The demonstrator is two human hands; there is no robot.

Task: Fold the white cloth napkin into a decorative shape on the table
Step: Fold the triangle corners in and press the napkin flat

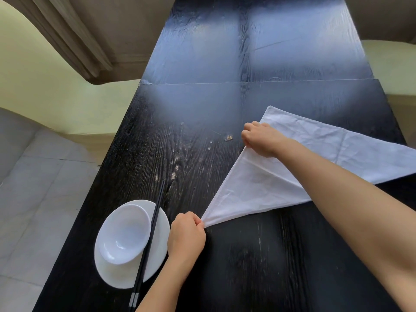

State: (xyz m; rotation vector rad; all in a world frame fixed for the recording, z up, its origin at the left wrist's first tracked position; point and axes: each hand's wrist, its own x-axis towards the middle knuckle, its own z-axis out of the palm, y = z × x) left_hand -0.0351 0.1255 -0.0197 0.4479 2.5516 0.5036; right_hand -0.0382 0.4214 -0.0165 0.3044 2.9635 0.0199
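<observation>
The white cloth napkin (265,185) lies spread on the right half of the black table (191,158), partly folded, with one flap pulled toward me into a point. My left hand (186,235) pinches that near corner just above the table. My right hand (258,138) grips the napkin's left edge farther back, fingers curled over the cloth. The right forearm crosses over the napkin and hides part of its near right side. The far right corner runs out of view.
A white bowl (125,233) sits on a white plate (157,262) at the near left, with black chopsticks (149,235) laid across its rim. Small crumbs (229,138) lie mid-table. Pale chairs stand left and right of the table.
</observation>
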